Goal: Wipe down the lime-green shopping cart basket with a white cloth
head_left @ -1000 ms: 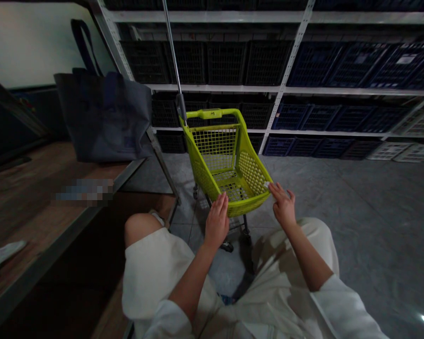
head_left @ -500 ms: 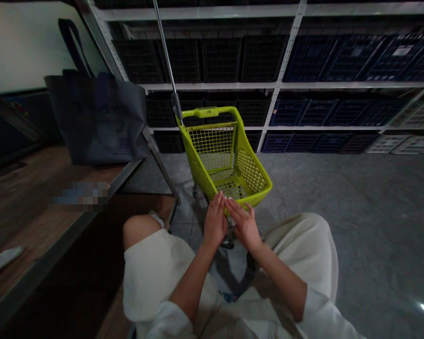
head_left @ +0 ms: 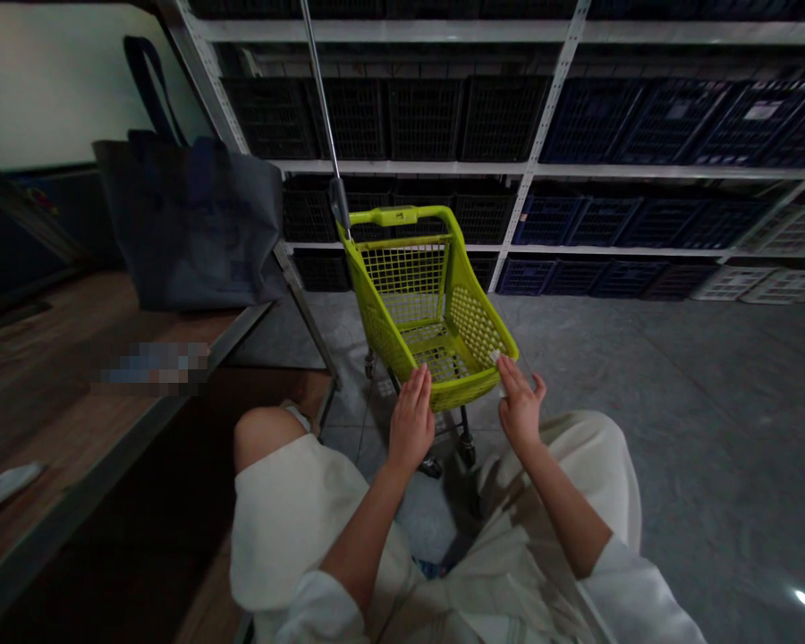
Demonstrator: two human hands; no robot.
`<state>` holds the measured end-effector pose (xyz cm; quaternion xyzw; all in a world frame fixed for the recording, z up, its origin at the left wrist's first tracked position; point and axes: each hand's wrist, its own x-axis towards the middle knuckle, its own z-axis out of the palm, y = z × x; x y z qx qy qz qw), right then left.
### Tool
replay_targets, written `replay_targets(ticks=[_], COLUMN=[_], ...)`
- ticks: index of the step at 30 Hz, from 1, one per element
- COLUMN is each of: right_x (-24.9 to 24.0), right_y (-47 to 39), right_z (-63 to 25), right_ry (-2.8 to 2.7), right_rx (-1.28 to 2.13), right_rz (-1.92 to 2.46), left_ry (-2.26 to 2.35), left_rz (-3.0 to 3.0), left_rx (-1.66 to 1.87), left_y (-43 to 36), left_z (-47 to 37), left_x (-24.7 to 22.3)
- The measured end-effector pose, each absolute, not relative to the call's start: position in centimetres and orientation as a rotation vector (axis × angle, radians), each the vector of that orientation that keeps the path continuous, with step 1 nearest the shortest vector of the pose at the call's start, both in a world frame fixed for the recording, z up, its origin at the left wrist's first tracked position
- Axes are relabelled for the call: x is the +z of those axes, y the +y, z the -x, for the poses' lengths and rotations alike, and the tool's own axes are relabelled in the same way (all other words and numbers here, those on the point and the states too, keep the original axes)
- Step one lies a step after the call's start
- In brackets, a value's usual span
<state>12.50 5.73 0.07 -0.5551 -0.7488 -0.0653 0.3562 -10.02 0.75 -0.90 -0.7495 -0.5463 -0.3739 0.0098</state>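
Observation:
A yellow-green shopping cart (head_left: 466, 391) stands on the floor in front of me, its basket empty. My left hand (head_left: 411, 419) rests at the near left corner of its rim, fingers together and stretched out, with nothing seen in it. At the near right corner, my right hand (head_left: 521, 407) presses a small white piece, perhaps a wipe (head_left: 495, 356), against the rim with its fingertips. A metal pole (head_left: 320, 89) rises from the left end of the cart's handle.
A dark grey bag (head_left: 191, 233) stands on the wooden table (head_left: 60, 313) at left, near a blurred patch and a white cloth (head_left: 4, 490). Behind the cart, a white metal shelf (head_left: 402, 166) holds rows of black, blue and white crates. My knees flank the cart's near side.
My right hand has moved right along the near rim, from beside my left hand to the right corner. My left hand and the cart have barely moved.

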Motion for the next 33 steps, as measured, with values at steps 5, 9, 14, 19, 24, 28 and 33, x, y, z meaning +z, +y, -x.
replay_targets(ticks=[5,9,14,19,24,28,33], right_x=[0.3,1.3,1.6,1.3,1.0,0.4,1.1], right_y=[1.0,0.1,2.8,7.1,8.8,6.3,1.3], right_z=[-4.8,-3.2,-9.0,-16.7,-17.8,-12.7,-4.7], right_ry=[-2.056,-2.212,-2.352,-2.231,-2.081,-1.932,-2.082], right_rx=[-0.035,0.051,-0.098,-0.295,-0.3,-0.266,-0.088], right_rz=[1.289,1.146,1.086,1.277,1.434,1.518,1.35], left_ry=[-1.734,-1.745,-1.695,-1.696,-1.683,-1.687,-1.723], left_rz=[2.352,2.334,2.339,2.331,2.351,2.357,2.347], left_rx=[-1.195,-1.199,-1.141,-1.133,-1.13,-1.141,-1.173], left_y=[0.6,0.5,0.5,0.6,0.8,0.7,0.5], left_z=[9.9,10.1,10.5,10.4,10.2,10.1,10.1], left_x=[-0.9,-0.8,-0.7,-1.0,-0.9,-0.8,-0.8])
